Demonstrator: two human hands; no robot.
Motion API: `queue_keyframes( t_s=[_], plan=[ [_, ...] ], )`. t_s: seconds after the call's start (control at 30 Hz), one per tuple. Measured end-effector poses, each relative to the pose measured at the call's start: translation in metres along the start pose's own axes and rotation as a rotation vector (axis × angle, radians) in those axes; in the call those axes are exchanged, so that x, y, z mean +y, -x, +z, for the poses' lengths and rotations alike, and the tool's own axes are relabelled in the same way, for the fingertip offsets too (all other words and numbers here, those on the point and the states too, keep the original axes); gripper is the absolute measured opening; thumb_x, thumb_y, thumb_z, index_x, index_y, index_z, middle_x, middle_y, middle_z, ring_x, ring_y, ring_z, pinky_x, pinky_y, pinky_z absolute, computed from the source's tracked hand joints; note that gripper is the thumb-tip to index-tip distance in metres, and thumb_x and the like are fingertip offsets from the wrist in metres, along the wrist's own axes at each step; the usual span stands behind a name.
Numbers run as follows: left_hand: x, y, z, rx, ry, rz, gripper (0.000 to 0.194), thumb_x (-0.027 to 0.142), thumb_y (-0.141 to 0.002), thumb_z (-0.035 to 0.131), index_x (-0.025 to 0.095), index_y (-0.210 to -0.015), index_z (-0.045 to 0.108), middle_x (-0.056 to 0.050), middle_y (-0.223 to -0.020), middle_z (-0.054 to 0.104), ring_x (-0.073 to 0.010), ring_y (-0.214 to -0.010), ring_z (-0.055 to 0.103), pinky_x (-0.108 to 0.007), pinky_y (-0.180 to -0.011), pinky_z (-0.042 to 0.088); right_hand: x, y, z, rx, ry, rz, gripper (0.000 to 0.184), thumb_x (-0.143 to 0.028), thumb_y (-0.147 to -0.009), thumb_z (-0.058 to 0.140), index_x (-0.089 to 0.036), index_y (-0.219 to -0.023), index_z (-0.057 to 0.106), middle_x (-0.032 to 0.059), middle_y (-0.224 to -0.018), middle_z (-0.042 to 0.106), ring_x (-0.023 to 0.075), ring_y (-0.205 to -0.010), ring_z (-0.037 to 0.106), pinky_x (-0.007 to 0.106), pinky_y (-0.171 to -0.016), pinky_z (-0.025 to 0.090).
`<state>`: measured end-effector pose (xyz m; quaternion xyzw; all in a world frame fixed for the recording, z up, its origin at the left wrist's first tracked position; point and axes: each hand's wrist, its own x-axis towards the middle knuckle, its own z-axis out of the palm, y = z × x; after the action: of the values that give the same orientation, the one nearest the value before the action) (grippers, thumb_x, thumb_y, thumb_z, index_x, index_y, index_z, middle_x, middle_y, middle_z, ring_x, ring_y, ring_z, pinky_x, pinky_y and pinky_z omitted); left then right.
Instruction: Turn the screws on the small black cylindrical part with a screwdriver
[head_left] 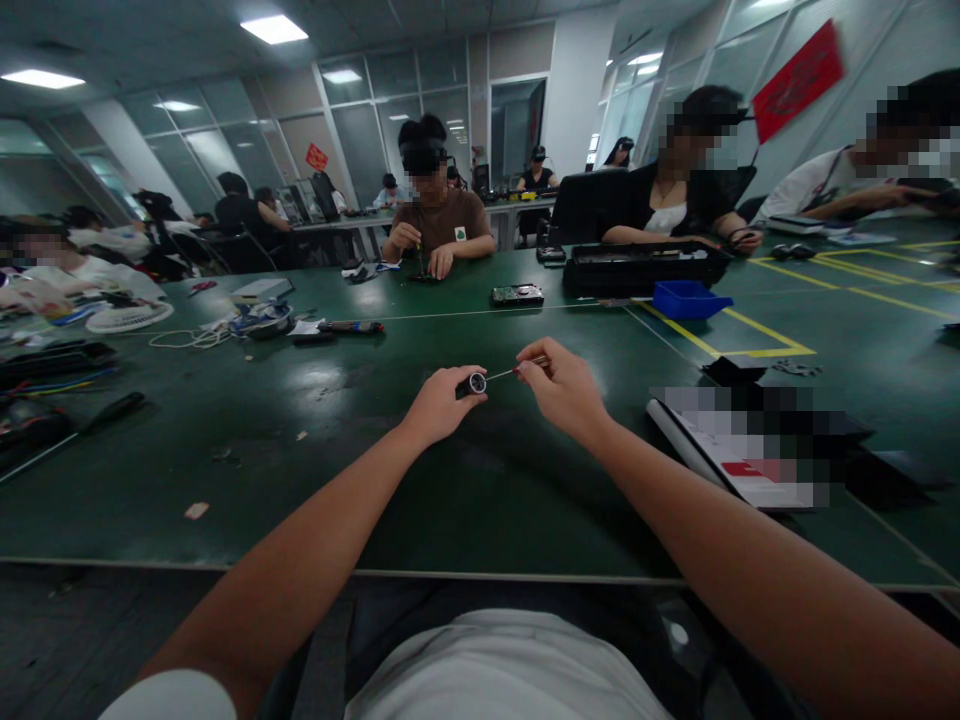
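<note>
My left hand [436,408] is closed around a small black cylinder [472,385] that looks like a flashlight. Its round, silver-rimmed end faces right and toward me. In my right hand [566,392], pinched between thumb and fingers, is a thin screwdriver [500,375] with a bright metal shaft and some red near the fingertips. The shaft points left, its tip at the rim of the cylinder's end; whether it touches or goes inside I cannot tell. Both hands are over the green table [450,500].
Across the table a person [439,220] handles small parts. A hard drive [517,295], a long black casing [645,270] and a blue bin [686,300] stand ahead. A white box or booklet [712,450] lies by my right forearm. A long screwdriver [112,411] lies far left.
</note>
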<state>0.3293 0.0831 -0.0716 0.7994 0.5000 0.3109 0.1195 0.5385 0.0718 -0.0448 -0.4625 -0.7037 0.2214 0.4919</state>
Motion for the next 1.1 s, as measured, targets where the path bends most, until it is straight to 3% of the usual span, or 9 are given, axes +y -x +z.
queue_keyframes(
  t_s=[0.17, 0.33, 0.5, 0.67, 0.77, 0.83, 1.1],
  plan=[
    [0.001, 0.000, 0.001, -0.012, -0.003, 0.000, 0.040, 0.027, -0.085, 0.071, 0.024, -0.125, 0.066, -0.006, -0.116, 0.071, -0.0245, -0.103, 0.061, -0.040, -0.094, 0.047, -0.003, 0.001, 0.000, 0.028, 0.151, 0.000, 0.036, -0.046, -0.098, 0.043, -0.023, -0.079, 0.064, 0.0023, -0.066, 0.064, 0.0192, -0.064, 0.058, 0.033, -0.062, 0.037],
    [-0.001, -0.001, 0.002, -0.002, 0.016, -0.006, 0.041, 0.027, -0.085, 0.071, 0.024, -0.126, 0.066, -0.006, -0.117, 0.071, -0.0242, -0.104, 0.062, -0.040, -0.095, 0.047, -0.003, 0.004, 0.001, 0.020, 0.061, -0.022, 0.023, -0.031, -0.096, 0.045, -0.024, -0.110, 0.061, 0.0034, -0.085, 0.068, 0.0196, -0.073, 0.061, 0.033, -0.069, 0.041],
    [0.001, -0.001, -0.001, -0.013, 0.002, -0.026, 0.040, 0.028, -0.086, 0.070, 0.023, -0.125, 0.066, -0.006, -0.119, 0.070, -0.0248, -0.106, 0.062, -0.040, -0.095, 0.047, 0.000, 0.003, 0.005, 0.028, -0.065, 0.014, 0.024, -0.038, -0.094, 0.051, -0.022, -0.109, 0.061, 0.0012, -0.076, 0.066, 0.0185, -0.070, 0.062, 0.035, -0.070, 0.046],
    [0.007, -0.001, -0.004, 0.002, 0.008, 0.010, 0.039, 0.028, -0.086, 0.070, 0.022, -0.124, 0.066, -0.006, -0.118, 0.071, -0.0238, -0.105, 0.062, -0.039, -0.094, 0.046, 0.008, -0.004, 0.011, 0.106, -0.395, 0.186, 0.020, -0.041, -0.089, 0.060, -0.021, -0.090, 0.062, 0.0026, -0.079, 0.067, 0.0168, -0.071, 0.064, 0.034, -0.072, 0.054],
    [0.006, -0.001, -0.006, 0.025, -0.006, 0.082, 0.039, 0.025, -0.087, 0.069, 0.023, -0.126, 0.064, -0.006, -0.117, 0.070, -0.0229, -0.107, 0.060, -0.039, -0.097, 0.045, 0.015, -0.010, 0.011, 0.127, -0.704, 0.465, 0.023, -0.040, -0.093, 0.053, -0.022, -0.080, 0.059, 0.0011, -0.070, 0.061, 0.0149, -0.060, 0.058, 0.035, -0.066, 0.057],
    [0.002, -0.002, -0.006, 0.015, -0.037, 0.077, 0.039, 0.025, -0.087, 0.069, 0.023, -0.126, 0.065, -0.006, -0.116, 0.070, -0.0232, -0.107, 0.059, -0.040, -0.097, 0.044, 0.018, -0.012, 0.009, 0.143, -0.755, 0.546, 0.024, -0.037, -0.094, 0.052, -0.023, -0.076, 0.057, 0.0002, -0.065, 0.056, 0.0144, -0.056, 0.054, 0.033, -0.063, 0.056],
    [-0.002, -0.003, -0.003, -0.015, -0.065, 0.038, 0.040, 0.027, -0.087, 0.069, 0.024, -0.127, 0.065, -0.006, -0.113, 0.070, -0.0240, -0.103, 0.059, -0.040, -0.093, 0.045, 0.015, -0.008, 0.011, 0.174, -0.521, 0.345, 0.025, -0.047, -0.088, 0.059, -0.022, -0.084, 0.058, 0.0011, -0.078, 0.063, 0.0141, -0.065, 0.059, 0.029, -0.061, 0.054]
  ],
)
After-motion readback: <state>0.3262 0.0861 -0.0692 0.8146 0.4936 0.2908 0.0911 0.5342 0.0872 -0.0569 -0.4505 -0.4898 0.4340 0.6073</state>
